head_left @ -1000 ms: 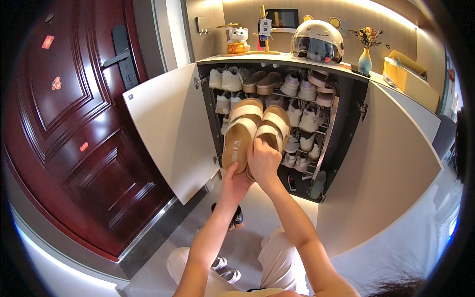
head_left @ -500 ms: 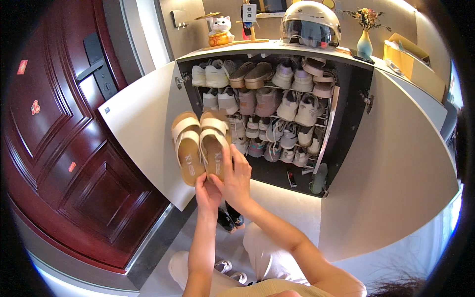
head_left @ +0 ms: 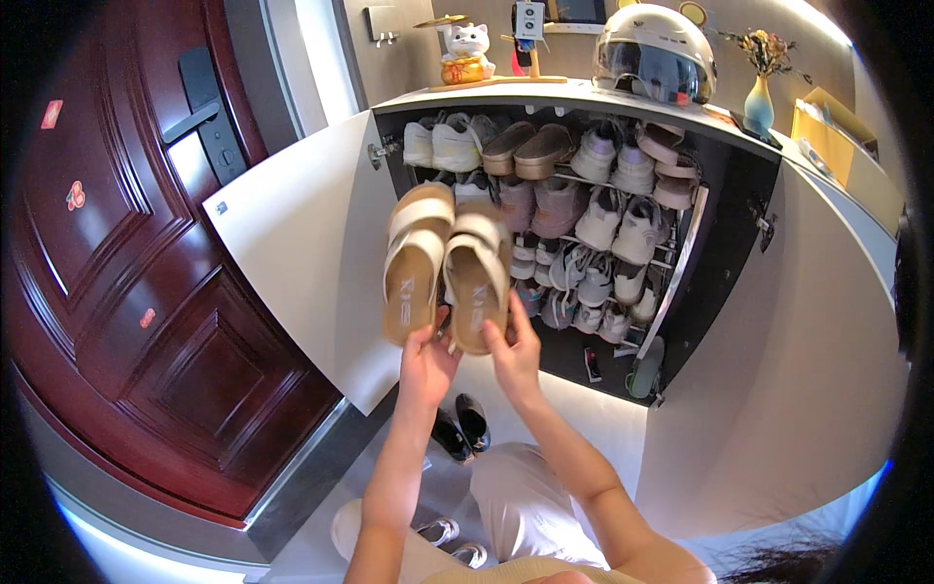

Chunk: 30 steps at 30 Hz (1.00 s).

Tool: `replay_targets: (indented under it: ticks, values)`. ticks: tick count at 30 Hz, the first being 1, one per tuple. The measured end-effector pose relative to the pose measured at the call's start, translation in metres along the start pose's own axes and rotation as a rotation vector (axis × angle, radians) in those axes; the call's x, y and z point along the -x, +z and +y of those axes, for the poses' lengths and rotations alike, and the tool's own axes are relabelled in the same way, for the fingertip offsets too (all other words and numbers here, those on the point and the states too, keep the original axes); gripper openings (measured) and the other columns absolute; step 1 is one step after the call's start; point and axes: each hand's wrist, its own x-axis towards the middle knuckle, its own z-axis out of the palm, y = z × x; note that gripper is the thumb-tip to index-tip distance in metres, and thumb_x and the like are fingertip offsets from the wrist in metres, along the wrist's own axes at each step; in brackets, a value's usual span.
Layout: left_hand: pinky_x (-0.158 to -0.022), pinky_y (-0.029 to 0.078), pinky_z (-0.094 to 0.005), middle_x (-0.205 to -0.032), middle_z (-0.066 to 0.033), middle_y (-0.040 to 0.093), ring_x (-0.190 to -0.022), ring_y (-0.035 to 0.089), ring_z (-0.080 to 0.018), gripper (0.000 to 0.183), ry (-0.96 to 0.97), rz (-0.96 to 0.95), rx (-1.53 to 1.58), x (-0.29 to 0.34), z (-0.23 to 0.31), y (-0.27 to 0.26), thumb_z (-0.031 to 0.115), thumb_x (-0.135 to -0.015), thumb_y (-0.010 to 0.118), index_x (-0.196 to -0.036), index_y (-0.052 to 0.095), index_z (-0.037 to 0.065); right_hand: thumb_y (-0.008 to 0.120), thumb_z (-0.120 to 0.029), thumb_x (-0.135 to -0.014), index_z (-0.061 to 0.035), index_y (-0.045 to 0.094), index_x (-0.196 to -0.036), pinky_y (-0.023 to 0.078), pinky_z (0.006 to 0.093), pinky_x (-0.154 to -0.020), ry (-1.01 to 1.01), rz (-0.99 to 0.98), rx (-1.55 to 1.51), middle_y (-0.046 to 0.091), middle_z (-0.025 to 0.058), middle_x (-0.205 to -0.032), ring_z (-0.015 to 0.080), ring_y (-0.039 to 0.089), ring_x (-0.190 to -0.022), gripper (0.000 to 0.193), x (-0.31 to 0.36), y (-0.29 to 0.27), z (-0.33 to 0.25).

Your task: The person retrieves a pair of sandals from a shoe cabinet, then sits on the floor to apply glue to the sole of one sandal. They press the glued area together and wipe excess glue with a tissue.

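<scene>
A pair of tan sandals with cream straps is up in front of the opened shoe cabinet (head_left: pixel 715 214). My left hand (head_left: pixel 429 368) grips the left sandal (head_left: pixel 413 277) by its heel end, thumb on the footbed. By its heel my right hand (head_left: pixel 516 350) holds the right sandal (head_left: pixel 477 292), thumb on top and fingers along the outer side. Both toes point away from me, and the sandals stand slightly apart at the heels. Behind them, shoes fill several sloping racks, such as brown clogs (head_left: pixel 543 151) and white sneakers (head_left: pixel 637 231); the sandals hide part of the left side.
White cabinet doors stand open at left (head_left: pixel 302 243) and right (head_left: pixel 778 370). Black shoes (head_left: pixel 473 420) lie on the floor below my hands. On the cabinet top are a cat figurine (head_left: pixel 467 54), a helmet (head_left: pixel 654 54) and a vase (head_left: pixel 759 102). A dark red door (head_left: pixel 126 273) is at left.
The sandals have moved right, and a gap has opened between them. My right hand has shifted from the right sandal's side to its heel; my hands are now farther apart.
</scene>
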Motion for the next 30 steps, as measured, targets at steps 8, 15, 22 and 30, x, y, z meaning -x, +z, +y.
replay_targets:
  ticks: [8,15,22,30]
  values:
    - [-0.082,0.052,-0.0347,-0.097,-0.0073,0.063,-0.085,0.060,-0.0201,0.019,-0.069,-0.098,0.052,-0.127,0.002,0.060,0.018,-0.089,0.060,-0.101,0.058,0.003,0.058,-0.014,-0.093,-0.0012,0.041,-0.142,0.041,0.0221,-0.046,-0.074,0.098,0.176,0.066,0.0065,-0.096,0.0051,0.050,-0.057,0.053,-0.118,-0.023,-0.056]
    - [-0.076,0.053,-0.0299,-0.096,-0.0081,0.063,-0.083,0.059,-0.0174,0.023,-0.106,-0.064,0.069,-0.229,-0.010,0.116,0.020,-0.091,0.060,-0.104,0.057,0.002,0.062,-0.022,-0.088,0.0081,0.042,-0.136,0.051,0.0382,-0.073,-0.123,0.260,0.468,0.065,0.0244,-0.104,0.0320,0.065,-0.081,0.060,-0.220,-0.032,-0.048]
    - [-0.067,0.046,-0.0279,-0.087,-0.0032,0.061,-0.077,0.055,-0.0146,0.049,-0.137,-0.086,-0.342,-0.309,-0.007,0.119,0.051,-0.083,0.068,-0.102,0.058,0.007,0.067,-0.028,-0.085,0.0081,0.046,-0.131,0.047,0.0419,-0.090,-0.152,0.324,0.480,0.062,0.0277,-0.113,0.0415,0.060,-0.106,0.062,-0.300,-0.041,-0.008]
    - [-0.049,0.034,-0.0254,-0.072,-0.0007,0.051,-0.056,0.042,-0.0121,0.052,-0.179,-0.032,-0.487,-0.312,0.008,0.105,0.064,-0.090,0.050,-0.089,0.050,0.011,0.076,-0.026,-0.079,0.0078,0.050,-0.123,0.055,0.0365,-0.067,-0.204,0.185,0.305,0.068,0.0225,-0.094,0.0272,0.070,-0.077,0.061,-0.320,-0.064,0.009]
